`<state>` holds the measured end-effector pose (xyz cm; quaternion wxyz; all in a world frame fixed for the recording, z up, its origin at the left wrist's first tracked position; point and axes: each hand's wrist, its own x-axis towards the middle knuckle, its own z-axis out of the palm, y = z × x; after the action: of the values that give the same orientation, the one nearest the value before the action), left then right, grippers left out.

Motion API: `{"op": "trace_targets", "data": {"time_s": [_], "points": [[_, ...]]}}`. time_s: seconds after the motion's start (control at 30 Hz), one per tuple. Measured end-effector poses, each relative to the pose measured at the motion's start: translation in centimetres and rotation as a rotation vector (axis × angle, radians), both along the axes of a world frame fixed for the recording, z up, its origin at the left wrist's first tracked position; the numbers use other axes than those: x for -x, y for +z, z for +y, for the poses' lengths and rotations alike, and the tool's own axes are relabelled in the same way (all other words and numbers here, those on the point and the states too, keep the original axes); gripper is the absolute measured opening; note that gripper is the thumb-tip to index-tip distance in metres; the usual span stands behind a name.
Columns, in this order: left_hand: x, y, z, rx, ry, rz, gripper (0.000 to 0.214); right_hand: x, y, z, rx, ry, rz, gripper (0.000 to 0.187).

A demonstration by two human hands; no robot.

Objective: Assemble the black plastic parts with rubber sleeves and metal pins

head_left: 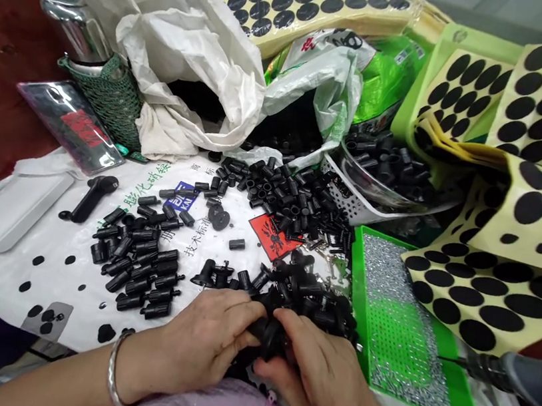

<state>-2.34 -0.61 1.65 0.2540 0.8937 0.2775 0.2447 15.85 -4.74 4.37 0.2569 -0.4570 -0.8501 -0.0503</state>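
My left hand (pixel 204 341) and my right hand (pixel 321 378) meet at the near edge of the table, fingers pinched around one small black plastic part (pixel 269 337). The left wrist wears a silver bangle (pixel 115 369). Just beyond the fingers lies a heap of black plastic pieces (pixel 308 296). To the left, a row of finished-looking black plastic pieces (pixel 142 259) lies on a white printed sack (pixel 91 265).
A green tray of small metal screws (pixel 400 322) sits right of my hands. Yellow sheets of black round pads (pixel 505 290) lie at right and back. A white basket of black tubes (pixel 386 172), white bags, a metal flask (pixel 81 28) and a power tool (pixel 518 379) stand around.
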Motion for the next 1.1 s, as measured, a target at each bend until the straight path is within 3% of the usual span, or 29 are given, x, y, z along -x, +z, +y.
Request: {"op": "trace_targets", "data": {"time_s": [0.37, 0.63, 0.87, 1.1], "points": [[-0.4, 0.1, 0.6, -0.126, 0.045, -0.024, 0.017, -0.9, 0.1, 0.6, 0.278, 0.028, 0.186, 0.032], [-0.9, 1.5, 0.9, -0.171, 0.102, 0.042, 0.022, -2.7, -0.1, 0.6, 0.558, 0.030, 0.347, 0.052], [-1.1, 0.5, 0.5, -0.255, 0.094, 0.040, 0.018, -2.4, -1.5, 0.3, 0.343, 0.083, 0.244, 0.050], [-0.1, 2.3, 1.8, -0.103, -0.119, 0.245, 0.016, -2.0, -1.4, 0.3, 0.195, 0.143, 0.001, 0.057]]}}
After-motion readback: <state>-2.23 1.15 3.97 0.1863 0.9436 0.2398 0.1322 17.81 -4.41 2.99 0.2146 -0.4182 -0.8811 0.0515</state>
